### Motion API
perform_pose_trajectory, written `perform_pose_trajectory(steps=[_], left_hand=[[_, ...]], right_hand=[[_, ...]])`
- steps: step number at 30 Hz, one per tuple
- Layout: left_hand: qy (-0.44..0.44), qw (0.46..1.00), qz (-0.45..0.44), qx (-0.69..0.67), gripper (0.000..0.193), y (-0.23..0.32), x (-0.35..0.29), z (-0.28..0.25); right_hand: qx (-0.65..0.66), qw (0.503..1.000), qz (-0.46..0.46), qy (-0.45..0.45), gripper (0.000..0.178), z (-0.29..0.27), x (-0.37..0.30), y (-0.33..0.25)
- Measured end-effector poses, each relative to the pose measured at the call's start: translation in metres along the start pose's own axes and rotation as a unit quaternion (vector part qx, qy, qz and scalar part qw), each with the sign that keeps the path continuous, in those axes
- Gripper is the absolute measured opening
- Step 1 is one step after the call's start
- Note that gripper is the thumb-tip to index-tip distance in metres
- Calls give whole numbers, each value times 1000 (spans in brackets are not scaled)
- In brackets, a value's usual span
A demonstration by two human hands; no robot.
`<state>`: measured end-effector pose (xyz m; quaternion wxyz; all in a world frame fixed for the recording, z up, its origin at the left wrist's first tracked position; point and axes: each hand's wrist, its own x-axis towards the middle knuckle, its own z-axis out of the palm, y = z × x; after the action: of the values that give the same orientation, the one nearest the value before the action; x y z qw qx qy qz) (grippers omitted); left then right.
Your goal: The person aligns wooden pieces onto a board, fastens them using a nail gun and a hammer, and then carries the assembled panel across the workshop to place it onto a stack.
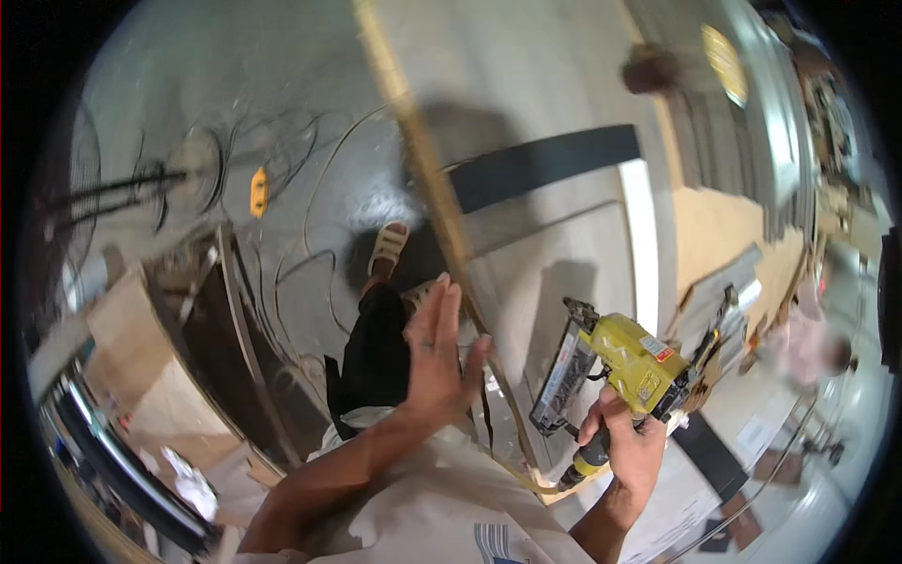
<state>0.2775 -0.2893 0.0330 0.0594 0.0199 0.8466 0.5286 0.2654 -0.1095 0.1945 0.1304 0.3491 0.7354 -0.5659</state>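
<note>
Nailer (639,362) held above the near part of the grey panel (512,282), right hand (625,437) wrapped firmly round its black handle (594,454); trigger pressure impossible to tell. Left hand (435,352) raised near the panel's wooden edge (428,179), palm flattened, fingers straight, thumb apart, gripping nothing. Possible trouble, as a judgement: a stray shot toward those bare fingers, from a careless squeeze with the nose swung left; a scratched panel, from the angular magazine (564,371) dragging across it; a tool tipping out of line, from one-handed support of a bulky head.

Materials, working outward: hard, yellow, rounded casing; smooth, dull board with pale, rough-looking timber along its side. Farther up, a flat black strip (554,164), straight and matt, near a narrow, bright white strip (641,244). Beyond, long grey boards (723,141) in a layered stack.
</note>
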Motion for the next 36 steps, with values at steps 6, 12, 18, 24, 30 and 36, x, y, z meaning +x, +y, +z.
perform_pose_trajectory(steps=[6, 12, 18, 24, 30, 36], left_hand=[[-110, 979, 104, 135, 56, 35, 98, 31], [-167, 969, 51, 173, 51, 49, 158, 75], [-176, 970, 43, 162, 44, 50, 165, 68], [-154, 976, 53, 144, 49, 40, 169, 70], [-156, 979, 43, 126, 49, 40, 169, 70], [-147, 979, 50, 129, 50, 38, 169, 69]], right_hand=[[-6, 997, 35, 75, 9, -41, 17, 4], [81, 993, 70, 50, 13, -38, 91, -15], [79, 987, 122, 66, 21, -27, 139, -41], [38, 989, 129, 54, 23, -23, 151, -47], [24, 987, 150, 57, 22, -20, 154, -54], [28, 986, 153, 57, 20, -20, 154, -54]])
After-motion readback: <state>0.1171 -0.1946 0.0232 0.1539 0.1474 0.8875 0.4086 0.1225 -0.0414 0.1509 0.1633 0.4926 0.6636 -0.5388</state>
